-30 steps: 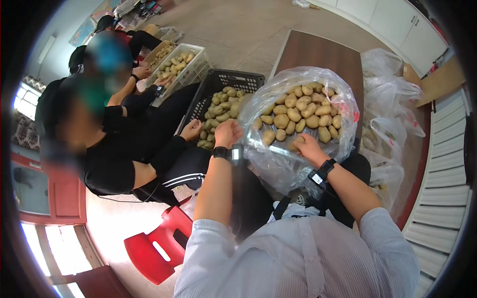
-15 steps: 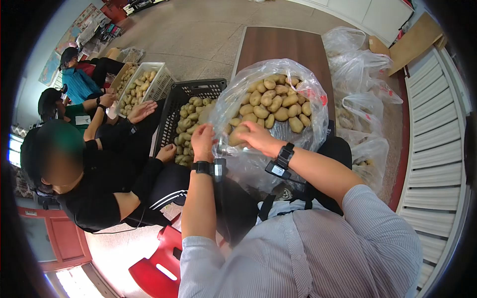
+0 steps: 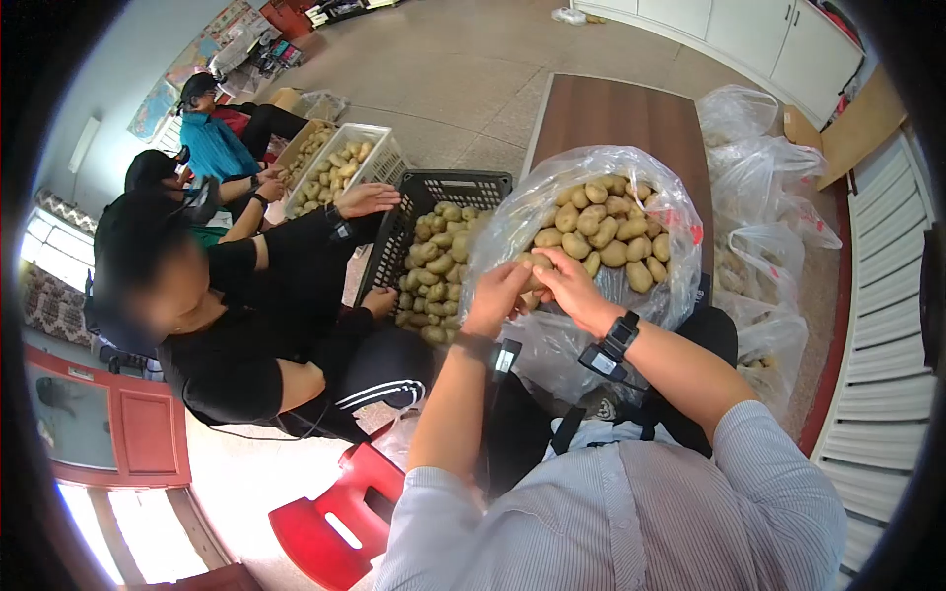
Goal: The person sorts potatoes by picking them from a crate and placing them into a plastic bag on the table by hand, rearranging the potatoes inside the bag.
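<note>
Beyond the pale, speckled floor [image 3: 434,108], white cabinets [image 3: 724,34] stand along the far wall and a white slatted radiator [image 3: 877,394] runs down the right side; a red chair [image 3: 330,522] is at lower left. A dark brown worktop [image 3: 616,118] stretches away in front of the person, and at its near end a large clear plastic bag [image 3: 493,236] lies open, its mouth spread wide around a heap of potatoes [image 3: 601,231]. Over the near edge of the bag, the person's left hand [image 3: 499,295] and right hand [image 3: 576,293] meet on a single potato [image 3: 534,280], just short of the heap. The right fingers are clamped on it from one side and the left fingers close against it from the other, hiding much of its surface. Directly left of the bag sits a black crate [image 3: 458,180] filled with more potatoes, and past it a white crate [image 3: 396,160] also holds potatoes. A co-worker in black sits beside the black crate, one hand [image 3: 370,200] stretched over its rim, the other [image 3: 378,301] at its near side. Knotted-looking plastic bags [image 3: 769,261] line the floor to the right of the worktop.
</note>
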`<action>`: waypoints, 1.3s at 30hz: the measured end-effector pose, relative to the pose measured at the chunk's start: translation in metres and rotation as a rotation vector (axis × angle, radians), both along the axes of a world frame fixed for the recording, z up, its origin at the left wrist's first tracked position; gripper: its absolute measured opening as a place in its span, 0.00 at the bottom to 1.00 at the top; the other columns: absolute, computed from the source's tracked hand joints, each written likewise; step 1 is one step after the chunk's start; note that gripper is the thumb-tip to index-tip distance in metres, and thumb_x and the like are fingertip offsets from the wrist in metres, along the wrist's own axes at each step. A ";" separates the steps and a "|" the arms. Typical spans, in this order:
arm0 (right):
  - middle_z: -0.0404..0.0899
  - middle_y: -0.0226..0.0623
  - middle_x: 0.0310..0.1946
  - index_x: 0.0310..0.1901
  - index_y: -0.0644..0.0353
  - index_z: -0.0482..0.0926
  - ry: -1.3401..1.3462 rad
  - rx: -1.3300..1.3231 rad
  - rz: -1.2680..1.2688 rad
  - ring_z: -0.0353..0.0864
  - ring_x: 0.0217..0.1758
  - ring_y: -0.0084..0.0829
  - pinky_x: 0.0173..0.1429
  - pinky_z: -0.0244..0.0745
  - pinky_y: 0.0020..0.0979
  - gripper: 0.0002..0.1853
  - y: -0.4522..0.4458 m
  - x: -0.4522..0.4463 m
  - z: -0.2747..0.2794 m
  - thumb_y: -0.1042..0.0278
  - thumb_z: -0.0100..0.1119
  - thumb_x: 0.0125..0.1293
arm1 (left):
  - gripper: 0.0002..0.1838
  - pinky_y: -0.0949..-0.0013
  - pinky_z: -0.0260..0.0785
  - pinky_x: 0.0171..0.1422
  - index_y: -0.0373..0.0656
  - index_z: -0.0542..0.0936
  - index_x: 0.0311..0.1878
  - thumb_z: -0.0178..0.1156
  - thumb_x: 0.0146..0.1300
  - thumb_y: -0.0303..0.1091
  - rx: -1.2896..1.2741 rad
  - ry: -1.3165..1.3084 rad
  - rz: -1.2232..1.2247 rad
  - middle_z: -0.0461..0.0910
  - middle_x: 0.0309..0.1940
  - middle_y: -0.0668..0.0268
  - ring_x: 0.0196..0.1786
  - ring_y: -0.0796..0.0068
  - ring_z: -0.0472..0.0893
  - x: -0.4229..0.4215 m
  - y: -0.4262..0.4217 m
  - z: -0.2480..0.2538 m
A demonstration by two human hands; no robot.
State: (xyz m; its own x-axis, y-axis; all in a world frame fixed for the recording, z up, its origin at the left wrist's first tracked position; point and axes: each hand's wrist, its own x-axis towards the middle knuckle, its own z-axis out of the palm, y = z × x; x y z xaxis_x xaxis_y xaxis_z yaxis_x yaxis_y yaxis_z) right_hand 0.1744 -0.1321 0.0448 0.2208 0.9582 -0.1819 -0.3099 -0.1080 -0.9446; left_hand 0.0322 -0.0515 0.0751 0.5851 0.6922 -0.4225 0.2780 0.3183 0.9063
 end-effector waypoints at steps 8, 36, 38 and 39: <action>0.77 0.49 0.54 0.63 0.67 0.68 -0.370 0.086 0.041 0.78 0.55 0.36 0.59 0.72 0.33 0.23 -0.009 0.011 -0.025 0.61 0.51 0.74 | 0.20 0.73 0.67 0.27 0.42 0.78 0.48 0.58 0.70 0.50 -0.222 -0.218 -0.077 0.81 0.33 0.66 0.28 0.76 0.76 -0.012 0.019 -0.034; 0.72 0.43 0.52 0.46 0.60 0.76 -1.573 -0.445 -0.320 0.70 0.56 0.54 0.60 0.69 0.48 0.18 -0.072 0.109 -0.090 0.66 0.64 0.53 | 0.19 0.52 0.81 0.39 0.32 0.70 0.56 0.54 0.69 0.36 -0.468 -0.292 0.853 0.76 0.39 0.49 0.35 0.54 0.81 -0.094 0.122 -0.166; 0.73 0.42 0.51 0.46 0.59 0.77 -1.583 -0.442 -0.291 0.70 0.56 0.54 0.59 0.70 0.49 0.17 -0.073 0.104 -0.090 0.67 0.64 0.53 | 0.19 0.51 0.81 0.39 0.32 0.70 0.57 0.55 0.69 0.35 -0.474 -0.303 0.915 0.76 0.40 0.48 0.36 0.52 0.81 -0.089 0.118 -0.163; 0.74 0.41 0.49 0.46 0.58 0.77 -1.622 -0.390 -0.276 0.70 0.55 0.54 0.56 0.71 0.49 0.16 -0.075 0.103 -0.092 0.67 0.63 0.53 | 0.19 0.50 0.81 0.38 0.32 0.69 0.57 0.55 0.69 0.34 -0.451 -0.263 0.916 0.76 0.40 0.47 0.36 0.51 0.82 -0.089 0.121 -0.172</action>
State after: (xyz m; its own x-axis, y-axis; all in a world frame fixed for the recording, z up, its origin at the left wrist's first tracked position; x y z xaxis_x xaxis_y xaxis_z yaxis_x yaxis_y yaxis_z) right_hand 0.2773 -0.2074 -0.0475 0.5451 0.8179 0.1840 0.8341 -0.5070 -0.2175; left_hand -0.0567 0.0693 -0.0970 0.0288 0.7265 -0.6866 -0.4275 0.6298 0.6485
